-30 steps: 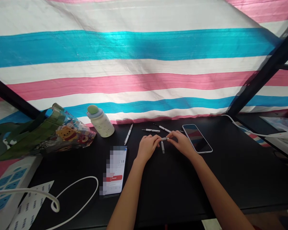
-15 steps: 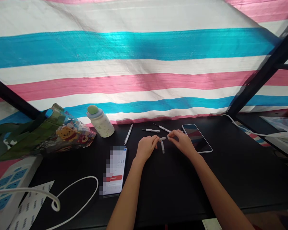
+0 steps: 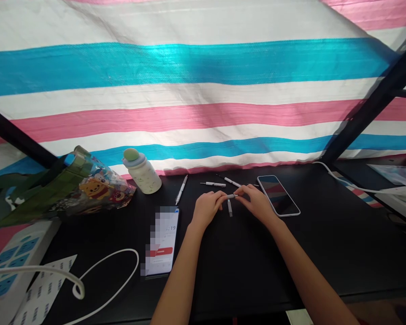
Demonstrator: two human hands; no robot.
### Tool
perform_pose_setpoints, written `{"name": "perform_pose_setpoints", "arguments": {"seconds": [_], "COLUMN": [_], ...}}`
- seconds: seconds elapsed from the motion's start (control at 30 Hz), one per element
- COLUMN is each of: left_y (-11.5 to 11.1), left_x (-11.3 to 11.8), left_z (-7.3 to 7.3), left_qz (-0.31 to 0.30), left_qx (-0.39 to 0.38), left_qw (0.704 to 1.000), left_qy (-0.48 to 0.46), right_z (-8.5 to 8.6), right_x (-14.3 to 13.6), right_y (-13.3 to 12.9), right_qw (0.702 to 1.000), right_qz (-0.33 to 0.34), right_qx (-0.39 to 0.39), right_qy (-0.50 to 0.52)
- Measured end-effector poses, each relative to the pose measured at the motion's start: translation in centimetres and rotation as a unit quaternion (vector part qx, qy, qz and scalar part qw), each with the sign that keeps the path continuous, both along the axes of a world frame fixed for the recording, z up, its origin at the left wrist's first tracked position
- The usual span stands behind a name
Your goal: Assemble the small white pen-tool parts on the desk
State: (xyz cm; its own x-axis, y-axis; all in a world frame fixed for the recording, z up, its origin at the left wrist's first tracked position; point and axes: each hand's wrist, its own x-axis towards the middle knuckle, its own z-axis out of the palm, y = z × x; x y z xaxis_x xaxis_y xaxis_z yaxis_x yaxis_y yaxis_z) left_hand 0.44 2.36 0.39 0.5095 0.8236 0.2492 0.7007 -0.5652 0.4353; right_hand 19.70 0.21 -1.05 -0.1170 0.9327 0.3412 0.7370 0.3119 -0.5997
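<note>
My left hand [image 3: 207,207] is closed around a short grey-and-white pen barrel section [image 3: 230,197], held level just above the black table [image 3: 243,266]. At the section's right end, my right hand [image 3: 256,203] pinches a small metallic pen tip [image 3: 236,195] between thumb and finger. The two pieces meet or nearly meet; the exact contact is too small to make out. Below them lies another grey-and-white pen part [image 3: 229,208]. Behind my hands are a white pen piece with a thin end [image 3: 214,184] and a second such piece [image 3: 232,182], partly hidden by my right hand.
A white pen [image 3: 181,190] lies left of my hands. Nearer is a lit phone [image 3: 162,243]; a dark-screened phone [image 3: 278,195] lies to the right. A bottle [image 3: 142,174], a cartoon-print bag [image 3: 88,187], a white cable [image 3: 122,282] and a power strip [image 3: 6,271] occupy the left.
My right hand has shifted slightly left, bringing the metallic tip up to the barrel section's end. The gap between them has closed. My left hand stays nearly in place.
</note>
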Motion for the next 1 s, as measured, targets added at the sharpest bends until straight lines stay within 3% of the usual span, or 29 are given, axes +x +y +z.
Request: {"name": "perform_pose_setpoints", "arguments": {"seconds": [0.37, 0.73, 1.0], "left_y": [-0.3, -0.4, -0.5], "left_x": [0.2, 0.1, 0.3], "left_z": [0.4, 0.4, 0.6], "left_qz": [0.002, 0.02, -0.004], "left_qx": [-0.021, 0.012, 0.032], "left_qw": [1.0, 0.999, 0.999], "left_qy": [-0.005, -0.032, -0.039], "right_z": [0.0, -0.8, -0.2], "right_x": [0.1, -0.1, -0.2], "right_y": [0.0, 0.4, 0.0], "right_qw": [0.998, 0.996, 0.999], "right_qz": [0.006, 0.035, 0.006], "right_qx": [-0.047, -0.041, -0.04], "right_qy": [-0.044, 0.072, -0.009]}}
